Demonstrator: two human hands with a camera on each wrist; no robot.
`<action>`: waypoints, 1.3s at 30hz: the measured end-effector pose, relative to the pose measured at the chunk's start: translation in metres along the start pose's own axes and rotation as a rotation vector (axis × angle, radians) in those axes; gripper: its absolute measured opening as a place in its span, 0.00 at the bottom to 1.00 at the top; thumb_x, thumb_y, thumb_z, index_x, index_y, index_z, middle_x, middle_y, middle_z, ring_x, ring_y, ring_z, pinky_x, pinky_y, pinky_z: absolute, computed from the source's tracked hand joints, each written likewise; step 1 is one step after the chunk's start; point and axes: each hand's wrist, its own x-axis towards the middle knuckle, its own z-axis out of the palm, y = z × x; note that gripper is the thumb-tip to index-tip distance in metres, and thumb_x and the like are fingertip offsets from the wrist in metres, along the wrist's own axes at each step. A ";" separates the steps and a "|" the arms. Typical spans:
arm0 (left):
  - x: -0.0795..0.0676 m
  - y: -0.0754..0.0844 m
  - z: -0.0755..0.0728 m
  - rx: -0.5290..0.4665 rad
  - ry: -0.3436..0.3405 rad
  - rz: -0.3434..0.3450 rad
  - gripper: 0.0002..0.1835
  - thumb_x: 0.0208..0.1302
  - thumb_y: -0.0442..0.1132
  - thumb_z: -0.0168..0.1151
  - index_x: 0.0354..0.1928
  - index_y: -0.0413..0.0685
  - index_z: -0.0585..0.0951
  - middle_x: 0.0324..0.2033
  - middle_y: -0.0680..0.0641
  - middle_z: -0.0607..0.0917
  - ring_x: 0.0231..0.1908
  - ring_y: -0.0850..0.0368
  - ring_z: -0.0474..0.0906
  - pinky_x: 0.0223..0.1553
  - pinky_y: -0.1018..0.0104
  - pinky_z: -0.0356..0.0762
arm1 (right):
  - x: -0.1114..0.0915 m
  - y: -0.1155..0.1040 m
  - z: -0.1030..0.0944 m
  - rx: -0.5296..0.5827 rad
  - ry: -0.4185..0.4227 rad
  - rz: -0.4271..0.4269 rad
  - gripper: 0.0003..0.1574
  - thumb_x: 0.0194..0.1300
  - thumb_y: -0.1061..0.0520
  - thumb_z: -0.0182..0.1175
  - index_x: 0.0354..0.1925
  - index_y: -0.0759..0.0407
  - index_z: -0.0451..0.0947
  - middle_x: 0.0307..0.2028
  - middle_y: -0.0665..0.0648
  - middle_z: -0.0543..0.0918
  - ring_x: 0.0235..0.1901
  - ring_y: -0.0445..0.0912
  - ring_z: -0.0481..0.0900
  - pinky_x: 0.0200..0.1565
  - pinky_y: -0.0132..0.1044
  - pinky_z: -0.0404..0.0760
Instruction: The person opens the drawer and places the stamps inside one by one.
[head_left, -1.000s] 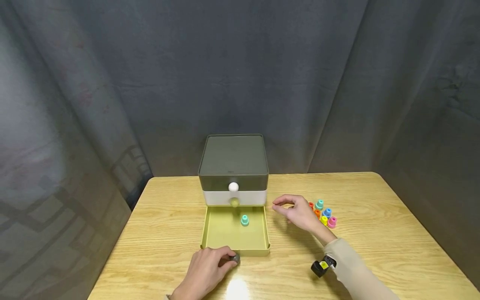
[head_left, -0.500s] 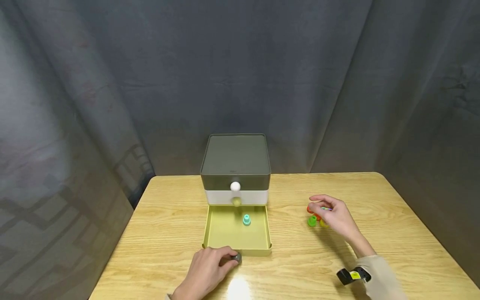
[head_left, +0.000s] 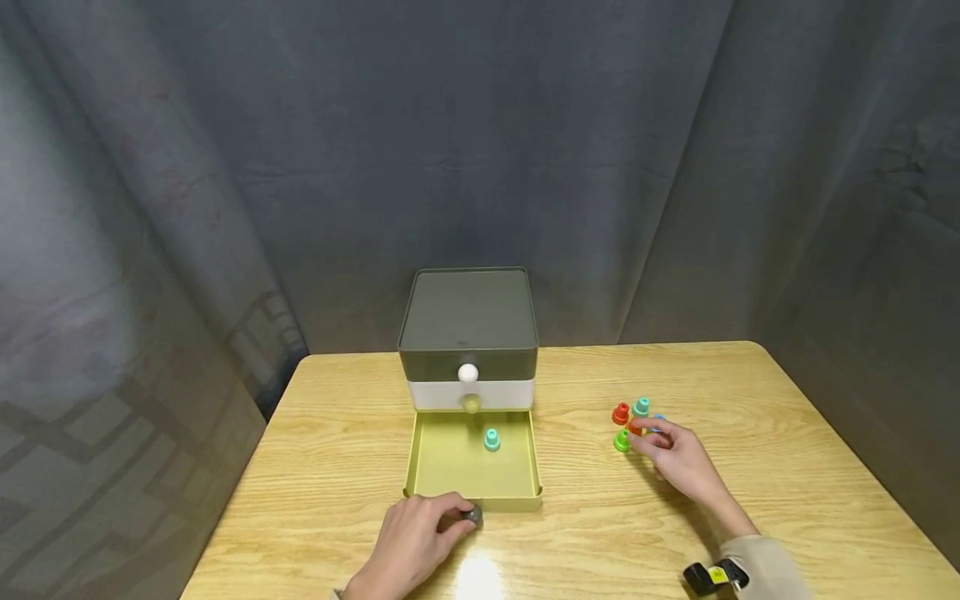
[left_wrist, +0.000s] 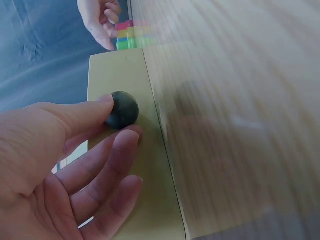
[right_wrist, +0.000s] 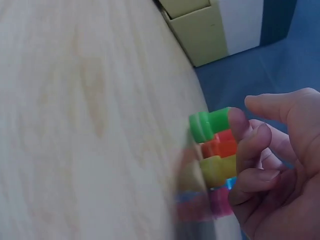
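My left hand (head_left: 412,533) pinches the dark round knob (left_wrist: 124,111) on the front of a pulled-out yellow-green drawer (head_left: 442,467). In that drawer stands one turquoise plastic peg (head_left: 491,440), wide at the base and narrow on top. Over a cluster of similar pegs on the right, my right hand (head_left: 678,458) has thumb and forefinger spread apart. Its fingertips are right by the green peg (right_wrist: 210,124) and the orange peg (right_wrist: 220,146). A red peg (head_left: 621,413) and another turquoise peg (head_left: 641,407) stand just beyond. The fingers partly hide the yellow peg (right_wrist: 215,171), blue peg (head_left: 658,419) and pink peg (right_wrist: 220,201).
The drawer belongs to a stacked box with a white tier (head_left: 435,394) and a dark grey top (head_left: 472,308). A white knob (head_left: 468,372) and a yellow-green knob (head_left: 471,403) stick out above the open drawer. Grey curtains (head_left: 480,150) hang behind the wooden table (head_left: 337,433).
My right hand has moved right, from beside the drawer to the pegs, then slightly nearer me, uncovering the red and turquoise pegs. My left hand stays on the knob.
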 end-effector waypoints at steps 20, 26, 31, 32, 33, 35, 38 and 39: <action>-0.001 -0.001 0.001 -0.003 -0.028 -0.003 0.07 0.66 0.46 0.76 0.44 0.56 0.92 0.35 0.56 0.94 0.27 0.75 0.80 0.27 0.77 0.73 | 0.002 0.013 0.013 -0.045 0.019 0.035 0.31 0.74 0.47 0.69 0.65 0.63 0.79 0.29 0.53 0.82 0.17 0.42 0.74 0.22 0.34 0.75; -0.001 -0.001 0.001 -0.007 -0.026 -0.010 0.07 0.67 0.47 0.75 0.44 0.57 0.92 0.35 0.57 0.94 0.26 0.76 0.79 0.26 0.77 0.71 | 0.002 0.012 0.012 -0.039 0.022 0.029 0.30 0.74 0.47 0.69 0.64 0.64 0.80 0.27 0.52 0.81 0.18 0.42 0.74 0.22 0.34 0.75; -0.001 0.000 0.001 -0.011 -0.023 -0.020 0.07 0.67 0.47 0.75 0.44 0.58 0.92 0.34 0.58 0.94 0.24 0.79 0.74 0.24 0.77 0.69 | 0.002 0.009 0.011 -0.039 0.019 0.009 0.30 0.73 0.46 0.70 0.63 0.63 0.80 0.25 0.51 0.79 0.17 0.42 0.73 0.22 0.33 0.73; -0.001 0.000 0.001 -0.010 -0.022 -0.021 0.07 0.67 0.47 0.75 0.44 0.58 0.92 0.34 0.58 0.94 0.24 0.79 0.74 0.24 0.77 0.68 | 0.003 0.008 0.010 -0.039 0.017 0.003 0.30 0.74 0.46 0.70 0.63 0.64 0.80 0.25 0.51 0.79 0.17 0.42 0.72 0.21 0.34 0.72; -0.001 0.000 0.001 -0.009 -0.021 -0.022 0.07 0.67 0.47 0.75 0.44 0.58 0.92 0.34 0.58 0.94 0.24 0.79 0.73 0.24 0.77 0.68 | 0.003 0.007 0.010 -0.041 0.016 -0.002 0.30 0.74 0.46 0.69 0.64 0.64 0.80 0.25 0.51 0.79 0.17 0.42 0.72 0.21 0.33 0.72; -0.001 0.000 0.001 -0.006 -0.019 -0.023 0.07 0.67 0.47 0.76 0.44 0.58 0.92 0.34 0.58 0.94 0.24 0.78 0.74 0.24 0.77 0.68 | 0.004 0.005 0.011 -0.039 0.015 -0.008 0.30 0.74 0.47 0.70 0.64 0.64 0.80 0.26 0.53 0.81 0.16 0.41 0.72 0.21 0.33 0.71; -0.001 0.000 0.001 0.000 -0.014 -0.023 0.07 0.66 0.47 0.76 0.44 0.58 0.92 0.34 0.57 0.94 0.25 0.78 0.75 0.24 0.77 0.69 | 0.005 0.000 0.011 -0.037 0.011 -0.015 0.32 0.73 0.45 0.70 0.65 0.63 0.80 0.31 0.56 0.86 0.16 0.41 0.72 0.20 0.33 0.71; -0.001 0.000 0.001 0.001 -0.013 -0.023 0.07 0.66 0.46 0.76 0.44 0.58 0.92 0.34 0.57 0.94 0.25 0.78 0.76 0.24 0.77 0.69 | 0.005 -0.003 0.012 -0.037 0.010 -0.015 0.32 0.73 0.45 0.70 0.65 0.63 0.80 0.33 0.57 0.87 0.16 0.41 0.72 0.20 0.33 0.72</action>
